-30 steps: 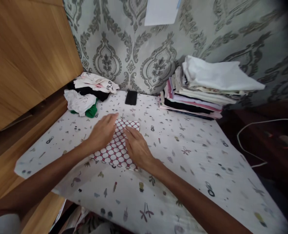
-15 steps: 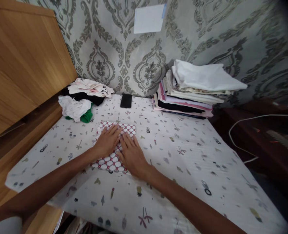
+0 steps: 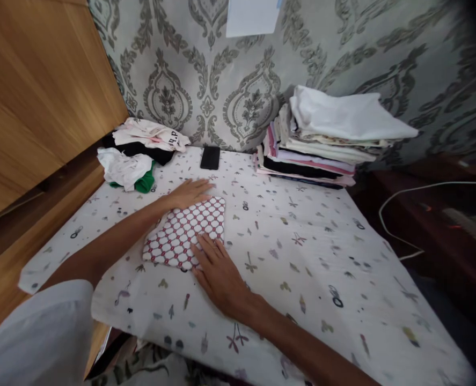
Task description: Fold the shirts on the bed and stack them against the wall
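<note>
A folded cloth (image 3: 181,230), white with a red and dark lattice pattern, lies flat on the white printed sheet (image 3: 270,289). My left hand (image 3: 189,194) rests along the cloth's far edge, palm down with its fingers stretched out to the right. Over the cloth's near right part lies my right hand (image 3: 219,273), flat, its fingertips touching the fabric and its fingers slightly apart. Neither hand grips anything. The palm of my left hand hides part of the cloth's far left corner.
At the back right stands a tall stack of folded clothes (image 3: 314,145), a white one on top. Crumpled clothes (image 3: 129,166) lie at the back left beside a wooden cabinet (image 3: 48,86). A black phone (image 3: 210,157) lies near the patterned wall. A white cable (image 3: 386,214) runs at the right.
My left hand has moved from the cloth's middle to its far edge. My right hand has slid slightly nearer, uncovering more of the cloth. The view has shifted a little.
</note>
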`<action>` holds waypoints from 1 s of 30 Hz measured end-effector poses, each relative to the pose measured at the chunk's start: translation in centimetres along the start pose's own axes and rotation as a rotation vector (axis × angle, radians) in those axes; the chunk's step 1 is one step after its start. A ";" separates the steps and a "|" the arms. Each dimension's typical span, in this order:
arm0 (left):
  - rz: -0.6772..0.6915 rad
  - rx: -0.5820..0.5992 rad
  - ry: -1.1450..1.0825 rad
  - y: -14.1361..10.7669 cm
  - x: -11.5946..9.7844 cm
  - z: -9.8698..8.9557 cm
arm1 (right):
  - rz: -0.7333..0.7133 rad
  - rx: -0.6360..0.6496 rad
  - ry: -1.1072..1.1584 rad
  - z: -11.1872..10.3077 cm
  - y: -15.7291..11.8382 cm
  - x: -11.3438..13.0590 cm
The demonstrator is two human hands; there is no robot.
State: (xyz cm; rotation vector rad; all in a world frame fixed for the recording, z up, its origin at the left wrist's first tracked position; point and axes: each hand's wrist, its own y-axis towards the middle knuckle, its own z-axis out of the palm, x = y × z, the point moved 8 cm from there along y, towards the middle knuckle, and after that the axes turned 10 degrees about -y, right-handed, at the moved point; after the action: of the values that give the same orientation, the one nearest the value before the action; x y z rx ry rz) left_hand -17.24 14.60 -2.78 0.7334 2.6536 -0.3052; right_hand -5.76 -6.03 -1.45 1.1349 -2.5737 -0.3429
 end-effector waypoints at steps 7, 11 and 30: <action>0.027 -0.112 -0.039 -1.8 -0.2 -2.9 | 0.461 -0.060 0.098 -2.6 -2.3 -5.6; -0.128 0.066 -0.193 -0.7 0.4 -2.6 | 0.548 0.094 0.005 -2.3 -0.5 -6.9; -0.444 0.053 -1.121 -1.9 0.2 -2.5 | 1.130 -0.305 1.565 -2.0 -1.6 -11.8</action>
State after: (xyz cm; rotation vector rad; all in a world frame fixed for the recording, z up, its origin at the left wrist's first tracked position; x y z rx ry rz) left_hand -19.12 13.81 -0.33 -0.0799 1.6781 -0.6628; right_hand 3.60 1.52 -2.23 -0.3212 -1.2372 0.3301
